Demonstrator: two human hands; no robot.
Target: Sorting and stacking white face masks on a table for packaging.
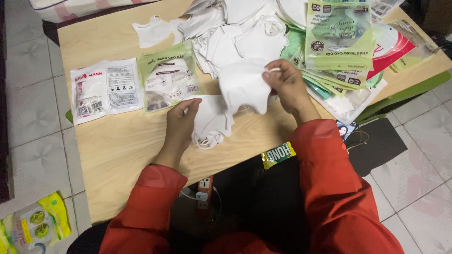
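My right hand (288,83) pinches a white folded face mask (242,84) and holds it a little above the wooden table (122,141). My left hand (181,120) rests on the table, its fingers on a small stack of white masks (212,120) with ear loops hanging toward me. A big loose heap of white masks (235,33) lies further back. Both arms wear red sleeves.
Two packed masks lie at the left: a white packet (106,89) and a green packet (168,77). A stack of empty green packets (338,40) sits at the right. A yellow-green wrapper (278,154) lies at the table's near edge. Tiled floor surrounds the table.
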